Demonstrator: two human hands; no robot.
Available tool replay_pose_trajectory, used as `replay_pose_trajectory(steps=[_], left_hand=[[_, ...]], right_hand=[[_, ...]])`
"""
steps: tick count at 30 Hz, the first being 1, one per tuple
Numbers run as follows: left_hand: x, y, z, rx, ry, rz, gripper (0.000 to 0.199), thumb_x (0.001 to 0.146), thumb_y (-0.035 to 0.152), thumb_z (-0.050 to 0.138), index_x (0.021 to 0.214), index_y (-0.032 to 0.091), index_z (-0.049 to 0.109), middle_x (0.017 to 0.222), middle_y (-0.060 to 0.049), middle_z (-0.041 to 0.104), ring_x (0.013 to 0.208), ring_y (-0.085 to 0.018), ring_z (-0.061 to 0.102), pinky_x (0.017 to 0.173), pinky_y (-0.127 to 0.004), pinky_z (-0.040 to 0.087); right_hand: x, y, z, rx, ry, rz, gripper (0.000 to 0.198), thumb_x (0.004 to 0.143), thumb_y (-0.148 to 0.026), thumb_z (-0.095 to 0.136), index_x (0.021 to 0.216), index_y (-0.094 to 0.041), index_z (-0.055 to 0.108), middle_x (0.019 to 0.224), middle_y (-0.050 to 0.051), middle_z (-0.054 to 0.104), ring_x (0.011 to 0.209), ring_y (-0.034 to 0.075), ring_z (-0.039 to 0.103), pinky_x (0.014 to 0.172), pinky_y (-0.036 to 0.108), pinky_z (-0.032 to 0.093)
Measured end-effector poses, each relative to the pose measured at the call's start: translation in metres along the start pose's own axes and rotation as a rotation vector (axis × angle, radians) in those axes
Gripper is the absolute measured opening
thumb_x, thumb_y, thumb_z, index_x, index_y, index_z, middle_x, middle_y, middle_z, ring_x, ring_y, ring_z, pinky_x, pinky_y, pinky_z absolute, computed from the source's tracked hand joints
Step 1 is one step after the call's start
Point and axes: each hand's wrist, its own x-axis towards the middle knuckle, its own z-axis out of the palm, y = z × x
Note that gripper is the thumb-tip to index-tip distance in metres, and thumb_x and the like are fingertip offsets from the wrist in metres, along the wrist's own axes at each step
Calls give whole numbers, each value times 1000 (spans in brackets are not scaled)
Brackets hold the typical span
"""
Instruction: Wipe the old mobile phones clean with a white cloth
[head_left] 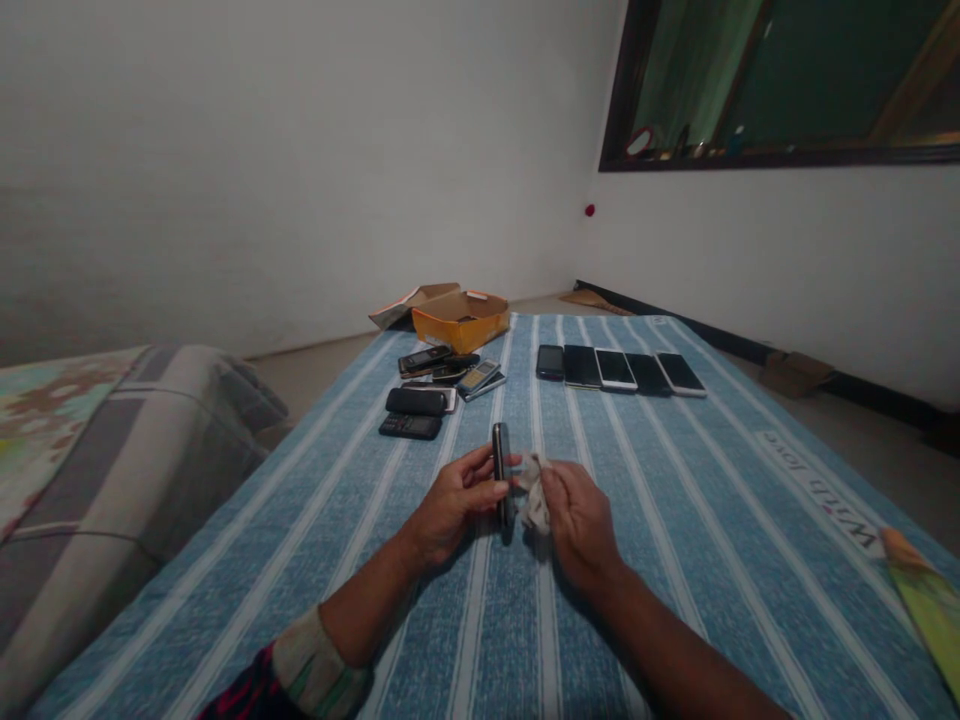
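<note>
My left hand [457, 507] is closed around a dark mobile phone [502, 478], which it holds on edge above the striped cloth. Bunched in my right hand [583, 520] is a whitish wiping cloth [535, 494], just right of the phone. Whether the cloth touches the phone I cannot tell. Beyond my hands on the left lies a loose pile of older phones, among them a keypad phone [478, 377] and a black phone [409, 427]. To the right several smartphones lie side by side in a row, including a white-framed one [616, 370].
An orange cardboard box [461, 328] with its lid open stands at the far end of the blue striped tablecloth [420, 620]. A covered bed or seat [180, 420] is at the left. A colourful printed item [926, 610] lies at the right edge.
</note>
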Motion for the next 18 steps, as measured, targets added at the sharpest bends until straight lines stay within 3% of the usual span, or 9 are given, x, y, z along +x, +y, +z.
replay_pose_trajectory(steps=[3, 6, 13, 18], left_hand=[[-1, -1, 10, -4, -27, -29, 50, 64, 17, 81, 113, 16, 68, 89, -6, 71, 69, -15, 64, 57, -21, 46], [-2, -3, 15, 15, -49, -32, 42, 65, 18, 80, 106, 15, 71, 72, -1, 66, 61, -12, 58, 54, -20, 42], [-2, -13, 15, -25, -86, -48, 23, 76, 29, 73, 90, 12, 74, 73, -6, 68, 66, -16, 61, 63, -25, 46], [0, -15, 18, -45, 5, -64, 20, 77, 30, 69, 76, 10, 73, 67, -5, 67, 61, -15, 61, 60, -24, 47]], right_hand=[[-1, 3, 1, -159, -44, -163, 45, 101, -42, 29, 98, -19, 67, 81, 7, 63, 78, 19, 58, 73, 30, 44], [-4, 6, 6, -288, -41, -191, 47, 102, -42, 27, 104, -17, 67, 79, 8, 63, 71, 19, 59, 66, 29, 44], [-2, 13, 12, -280, 33, -209, 37, 101, -36, 34, 115, -17, 63, 91, 10, 65, 83, 20, 64, 75, 30, 51], [-9, 12, 18, -517, 18, -322, 36, 98, -27, 35, 117, -14, 62, 111, 19, 61, 95, 27, 61, 79, 40, 52]])
